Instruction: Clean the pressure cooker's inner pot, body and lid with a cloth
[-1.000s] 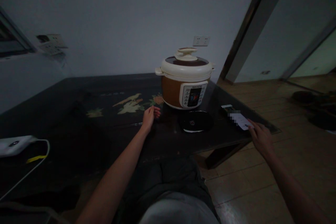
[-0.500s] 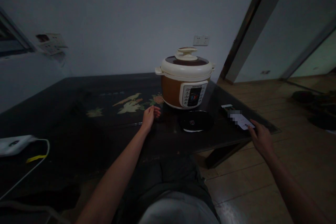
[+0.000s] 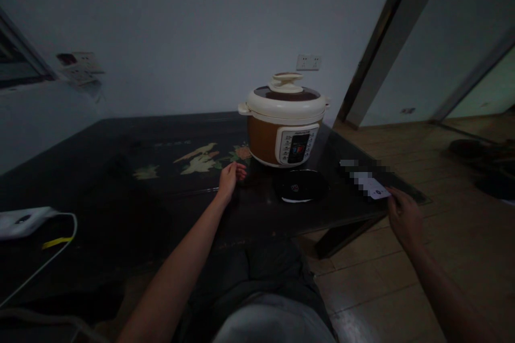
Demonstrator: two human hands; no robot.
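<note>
white device [image 3: 20, 221] lies far left on the dark worktop [image 3: 120, 182]. the left hand [image 3: 229, 179] rests before the cooker [image 3: 285, 120], fingers loosely together, unmoved. past the black disc [image 3: 300, 186], the phone [image 3: 372, 186] lies at the worktop's right edge. the right hand [image 3: 404, 214] has drawn back to its near corner, fingers curled (touching or pinching, i cannot tell).

Head camera looks forward and down over the dark table [image 3: 120, 182].

This is a room in a home. A rice cooker [image 3: 285, 118] sits on a dark painted table [image 3: 120, 171], near wall plugs [image 3: 308, 62] and a wood floor [image 3: 442, 171].
</note>
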